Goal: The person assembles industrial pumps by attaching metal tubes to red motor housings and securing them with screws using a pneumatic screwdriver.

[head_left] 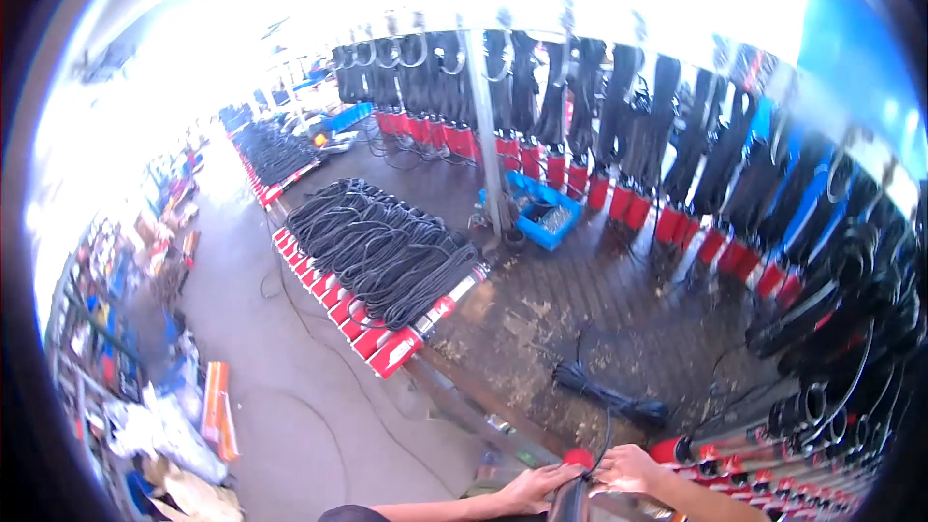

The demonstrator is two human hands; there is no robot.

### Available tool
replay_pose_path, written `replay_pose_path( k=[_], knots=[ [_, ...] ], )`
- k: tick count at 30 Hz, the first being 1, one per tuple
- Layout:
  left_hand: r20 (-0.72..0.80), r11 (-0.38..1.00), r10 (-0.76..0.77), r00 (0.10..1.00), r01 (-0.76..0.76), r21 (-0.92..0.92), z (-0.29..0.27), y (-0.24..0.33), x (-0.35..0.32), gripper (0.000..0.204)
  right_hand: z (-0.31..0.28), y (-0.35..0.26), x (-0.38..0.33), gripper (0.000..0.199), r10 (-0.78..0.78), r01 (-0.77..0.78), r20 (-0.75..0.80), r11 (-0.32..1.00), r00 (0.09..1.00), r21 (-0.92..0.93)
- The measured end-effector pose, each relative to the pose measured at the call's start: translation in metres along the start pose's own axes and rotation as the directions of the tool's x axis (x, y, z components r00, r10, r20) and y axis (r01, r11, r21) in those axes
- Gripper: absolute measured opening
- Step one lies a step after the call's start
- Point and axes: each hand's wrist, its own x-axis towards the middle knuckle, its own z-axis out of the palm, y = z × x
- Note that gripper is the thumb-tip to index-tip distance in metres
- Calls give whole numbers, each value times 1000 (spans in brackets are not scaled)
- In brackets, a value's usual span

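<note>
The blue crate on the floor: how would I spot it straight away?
Find the long overhead row of hanging black cable coils. A grey post comes down through it, and the blue crate sits at its foot. It is the only open blue box there; its neighbours are red cylinders.

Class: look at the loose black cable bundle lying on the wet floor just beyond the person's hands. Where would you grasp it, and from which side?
Probably best at the middle of the black cable bundle, from above. It lies flat on the floor as a long, narrow coil, so a hand closing across its waist gathers all the loops. One strand trails toward the right hand, so expect drag there.
</note>
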Motion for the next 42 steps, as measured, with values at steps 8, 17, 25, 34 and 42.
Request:
replay_pose_path(
  k=[8,17,25,34,42],
  knots=[
    [-27,937,-312,950,303,-172,27,-12,-12,59,15,-32,25,69,309,-170,-50,645,950,745],
    [-91,949,-255,963,231,-214,-38,-49,87,42,61,7,42,49,782,8,-291,344,551,939],
    [70,722,-632,772,619,-309,37,-124,143,57,153,69,11,32,936,288,117,-219,333,932],
    [139,802,-596,791,583,128,74,-94,131,77,267,63,-22,27,976,103,95,-117,196,988],
    [23,764,-640,768,633,124,44,-114,131,56,152,42,-7,33,823,-7,192,-223,534,975]
  ],
)
